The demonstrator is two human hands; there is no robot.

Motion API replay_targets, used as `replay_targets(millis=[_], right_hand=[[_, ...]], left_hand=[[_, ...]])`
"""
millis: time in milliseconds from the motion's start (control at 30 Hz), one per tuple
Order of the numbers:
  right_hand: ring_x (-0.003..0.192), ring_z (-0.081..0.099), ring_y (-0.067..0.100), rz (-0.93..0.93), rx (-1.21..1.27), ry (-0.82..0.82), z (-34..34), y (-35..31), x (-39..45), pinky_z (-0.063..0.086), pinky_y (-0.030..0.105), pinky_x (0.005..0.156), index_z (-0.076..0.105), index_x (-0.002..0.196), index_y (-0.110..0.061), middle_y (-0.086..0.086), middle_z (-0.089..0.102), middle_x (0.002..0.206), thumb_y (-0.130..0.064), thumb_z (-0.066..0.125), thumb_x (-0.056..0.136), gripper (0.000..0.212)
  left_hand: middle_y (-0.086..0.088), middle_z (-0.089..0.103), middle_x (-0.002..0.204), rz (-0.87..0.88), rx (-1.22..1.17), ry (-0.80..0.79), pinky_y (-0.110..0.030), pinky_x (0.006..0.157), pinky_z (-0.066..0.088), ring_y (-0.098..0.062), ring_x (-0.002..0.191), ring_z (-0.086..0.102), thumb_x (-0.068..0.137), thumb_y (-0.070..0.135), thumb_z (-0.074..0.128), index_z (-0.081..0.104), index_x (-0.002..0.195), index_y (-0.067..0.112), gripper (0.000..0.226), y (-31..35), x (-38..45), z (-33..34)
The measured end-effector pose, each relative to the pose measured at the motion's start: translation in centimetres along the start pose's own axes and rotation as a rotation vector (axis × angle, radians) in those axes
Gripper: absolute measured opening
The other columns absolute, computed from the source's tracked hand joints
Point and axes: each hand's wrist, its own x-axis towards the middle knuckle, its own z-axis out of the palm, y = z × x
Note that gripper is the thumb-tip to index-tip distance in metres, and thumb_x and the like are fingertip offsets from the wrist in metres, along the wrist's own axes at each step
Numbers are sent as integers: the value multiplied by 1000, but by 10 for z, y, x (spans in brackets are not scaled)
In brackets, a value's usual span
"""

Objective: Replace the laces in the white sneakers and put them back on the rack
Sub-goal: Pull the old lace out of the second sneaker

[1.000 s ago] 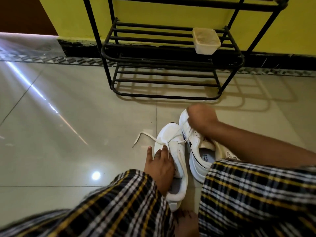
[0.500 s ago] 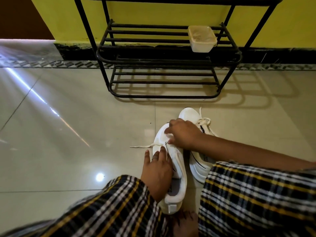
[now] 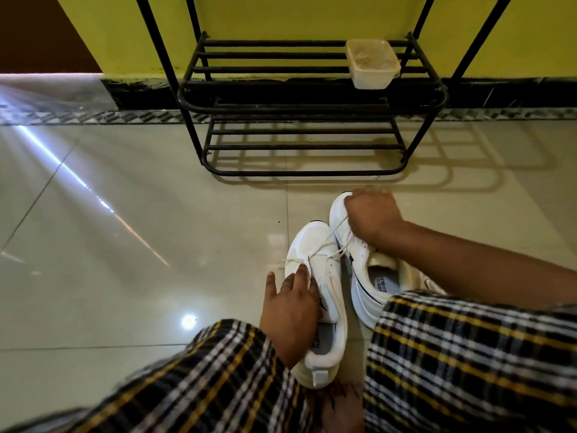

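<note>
Two white sneakers stand side by side on the tiled floor between my knees. My left hand [image 3: 288, 307] rests on the left sneaker [image 3: 312, 245] with straight fingers, holding it down at the eyelets. My right hand [image 3: 371, 215] is curled above the toe of the right sneaker [image 3: 368, 276] and grips a white lace [image 3: 327, 242]. The lace runs taut from the left sneaker's eyelets up into that fist. A short lace end sticks out to the left of my left fingers. The black metal shoe rack [image 3: 309, 98] stands against the yellow wall beyond the shoes.
A pale plastic container [image 3: 371, 64] sits on the rack's middle shelf at the right. My legs in checked cloth [image 3: 468, 354] fill the lower part of the view, with a bare foot [image 3: 340, 404] between them. Glossy floor tiles [image 3: 125, 245] stretch to the left.
My right hand has moved from the left sneaker's eyelets up and right over the right sneaker's toe, drawing the lace taut. My left hand has stayed on the left sneaker.
</note>
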Motion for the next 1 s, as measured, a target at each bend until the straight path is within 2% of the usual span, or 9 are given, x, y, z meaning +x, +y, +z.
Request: replay_targets(millis=[100, 200, 300, 400, 467, 533, 600, 700, 1000], right_hand=[[115, 49, 29, 258, 36, -11, 0, 31, 4, 35, 36, 95, 61, 110, -11, 10, 60, 116, -7, 48, 87, 27], [116, 48, 30, 331, 53, -49, 4, 37, 4, 36, 37, 95, 59, 113, -8, 12, 57, 119, -6, 49, 88, 28], [117, 49, 30, 146, 65, -23, 0, 22, 4, 40, 36, 92, 59, 117, -13, 10, 56, 123, -13, 53, 88, 30], [113, 52, 27, -115, 241, -64, -3, -10, -3, 42, 32, 80, 57, 124, -22, 4, 54, 122, -27, 62, 87, 37], [110, 54, 27, -225, 229, -127, 1, -33, -14, 38, 30, 72, 58, 121, -18, 5, 53, 119, -24, 61, 89, 33], [106, 54, 29, -307, 111, -128, 7, -46, -23, 37, 32, 67, 59, 110, -9, 8, 53, 114, -12, 51, 91, 21], [106, 53, 29, -328, 72, -124, 8, -51, -28, 35, 32, 66, 57, 108, -5, 10, 54, 113, -2, 42, 91, 23], [108, 52, 29, -343, 90, -124, 6, -54, -30, 34, 33, 69, 55, 111, -5, 11, 52, 116, 2, 38, 90, 28], [102, 55, 29, -341, 34, -94, -9, -40, -22, 35, 34, 67, 57, 104, -3, 12, 53, 112, 4, 45, 85, 23]], left_hand=[[-12, 3, 157, 5, -4, 5, -53, 115, 1, -26, 141, 22, 99, 37, 38, 13, 150, 14, 61, 0, 1, 3], [-12, 3, 157, 9, 11, -6, -53, 115, 2, -27, 141, 22, 98, 38, 41, 12, 150, 14, 65, 2, 3, 3], [-13, 3, 157, 2, 26, -11, -53, 115, 3, -27, 142, 21, 96, 40, 45, 11, 150, 12, 70, 2, 4, 4], [-13, 2, 157, -4, 36, -6, -53, 115, 4, -27, 141, 21, 95, 41, 45, 11, 150, 13, 71, 2, 3, 5], [-13, 2, 157, -7, 35, -5, -53, 115, 4, -28, 141, 22, 96, 41, 44, 9, 151, 13, 70, 2, 3, 4], [-12, 2, 157, -10, 25, -3, -53, 115, 4, -27, 141, 22, 97, 40, 41, 9, 151, 13, 68, 1, 3, 4], [-11, 3, 157, -14, 11, 3, -52, 115, 4, -27, 141, 21, 98, 39, 39, 10, 151, 13, 65, 1, 3, 5], [-11, 5, 157, -15, 2, 9, -52, 115, 4, -27, 141, 20, 98, 40, 37, 13, 150, 14, 63, 1, 4, 5], [-12, 9, 155, -15, -4, 41, -55, 114, 4, -30, 139, 24, 98, 40, 41, 9, 151, 15, 67, 3, 4, 7]])
